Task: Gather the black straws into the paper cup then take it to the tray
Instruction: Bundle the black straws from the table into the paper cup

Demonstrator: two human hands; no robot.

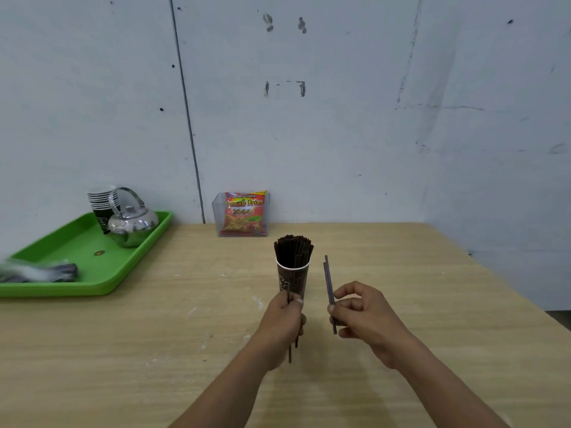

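Paper cup, packed with black straws, upright on table. We note left hand gripping loose straws at its base; right hand pinching 2 straws. Green tray well apart, left.

A dark paper cup holding black straws is placed centrally on the tabletop. A green plastic tray is set far left, carrying a steel kettle beside stacked paper cups. A clear snack box is stood behind the cup.
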